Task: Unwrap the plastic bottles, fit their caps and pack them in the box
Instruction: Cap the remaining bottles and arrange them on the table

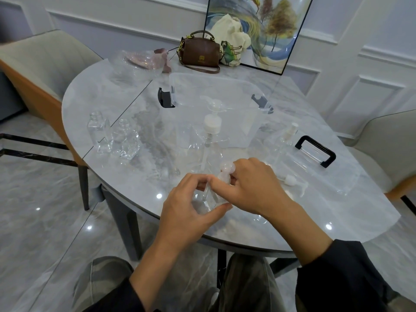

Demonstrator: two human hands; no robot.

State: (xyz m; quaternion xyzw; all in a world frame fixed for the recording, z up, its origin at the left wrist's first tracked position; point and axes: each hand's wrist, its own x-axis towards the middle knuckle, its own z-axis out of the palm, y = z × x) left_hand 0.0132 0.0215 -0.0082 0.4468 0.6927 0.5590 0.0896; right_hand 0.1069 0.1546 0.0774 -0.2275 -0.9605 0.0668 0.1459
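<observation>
One round counter (108, 97) holds one clear box (216, 104), one lid (326, 167), two open bottles (112, 136). Both hands, left hand (191, 212) and right hand (254, 188), hold one small bottle (213, 197) near the front edge, fingers (221, 188) wrapped around it.

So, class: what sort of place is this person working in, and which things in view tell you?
Most likely a home dining room, not a workshop: a round marble-look table with upholstered chairs around it, a brown handbag set on it, and a framed painting leaning against the panelled wall.
</observation>
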